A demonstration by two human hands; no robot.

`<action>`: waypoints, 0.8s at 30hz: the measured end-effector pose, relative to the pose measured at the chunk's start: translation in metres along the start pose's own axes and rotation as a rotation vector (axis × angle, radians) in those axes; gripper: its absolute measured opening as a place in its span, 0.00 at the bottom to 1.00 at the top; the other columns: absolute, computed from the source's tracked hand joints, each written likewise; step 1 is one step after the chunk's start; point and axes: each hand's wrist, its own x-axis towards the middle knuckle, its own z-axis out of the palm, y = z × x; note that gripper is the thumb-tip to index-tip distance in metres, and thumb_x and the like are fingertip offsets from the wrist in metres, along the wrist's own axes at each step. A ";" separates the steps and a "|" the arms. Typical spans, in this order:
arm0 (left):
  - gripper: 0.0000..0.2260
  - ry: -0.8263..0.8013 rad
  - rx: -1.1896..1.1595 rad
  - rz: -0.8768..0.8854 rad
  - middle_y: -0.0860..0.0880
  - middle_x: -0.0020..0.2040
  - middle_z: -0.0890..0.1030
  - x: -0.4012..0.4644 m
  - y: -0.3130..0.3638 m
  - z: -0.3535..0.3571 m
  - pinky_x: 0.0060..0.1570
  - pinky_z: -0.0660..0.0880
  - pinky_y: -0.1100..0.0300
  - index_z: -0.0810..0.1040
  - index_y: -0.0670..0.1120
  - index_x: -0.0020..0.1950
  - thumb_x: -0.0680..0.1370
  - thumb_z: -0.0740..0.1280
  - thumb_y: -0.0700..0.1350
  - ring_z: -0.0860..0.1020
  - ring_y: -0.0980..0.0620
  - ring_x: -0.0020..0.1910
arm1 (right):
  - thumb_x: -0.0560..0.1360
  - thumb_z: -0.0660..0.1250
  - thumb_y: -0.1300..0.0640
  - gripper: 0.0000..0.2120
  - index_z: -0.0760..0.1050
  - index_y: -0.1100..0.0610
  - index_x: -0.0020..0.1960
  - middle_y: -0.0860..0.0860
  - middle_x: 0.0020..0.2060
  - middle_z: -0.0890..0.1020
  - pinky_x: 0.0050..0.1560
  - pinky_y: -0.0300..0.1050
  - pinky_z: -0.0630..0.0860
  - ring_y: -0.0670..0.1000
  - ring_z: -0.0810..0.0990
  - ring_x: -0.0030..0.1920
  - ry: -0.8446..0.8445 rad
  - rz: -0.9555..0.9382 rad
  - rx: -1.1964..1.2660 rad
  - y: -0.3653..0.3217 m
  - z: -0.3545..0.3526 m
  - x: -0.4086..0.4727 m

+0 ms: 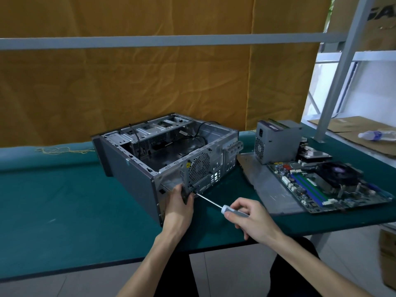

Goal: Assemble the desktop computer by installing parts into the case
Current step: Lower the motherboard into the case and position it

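Green mat [64,200]: the table is covered by it, and all the parts are laid on it.
Computer case [137,179]: laid on its side, open side up, at the mat's middle.
Left hand [177,202]: the lower rear corner of the case is gripped, fingers curled round the edge.
Screwdriver [216,204]: its tip is set against the rear panel just beside the left hand.
Right hand [250,217]: clamped round the screwdriver's handle.
Power supply [276,142]: stood upright right of the case.
Motherboard [321,185]: laid flat on a grey panel [270,189], near the table's right edge.

Open case [150,159] left on table [64,200], motherboard [321,185] right of it, power supply [276,140] behind motherboard
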 end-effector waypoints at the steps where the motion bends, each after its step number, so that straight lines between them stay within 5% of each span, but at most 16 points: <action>1: 0.05 -0.004 -0.006 0.001 0.57 0.48 0.83 0.000 0.000 0.000 0.50 0.78 0.58 0.78 0.52 0.55 0.81 0.68 0.43 0.80 0.61 0.48 | 0.76 0.74 0.53 0.08 0.79 0.56 0.44 0.50 0.29 0.80 0.25 0.43 0.73 0.46 0.73 0.23 0.003 0.002 -0.005 -0.001 0.001 0.000; 24: 0.04 0.006 0.000 -0.003 0.56 0.45 0.83 -0.002 0.003 -0.001 0.49 0.79 0.56 0.78 0.52 0.52 0.81 0.66 0.43 0.80 0.60 0.45 | 0.76 0.74 0.54 0.08 0.78 0.55 0.42 0.57 0.31 0.81 0.24 0.41 0.71 0.49 0.72 0.22 0.025 -0.032 -0.049 0.002 0.001 0.001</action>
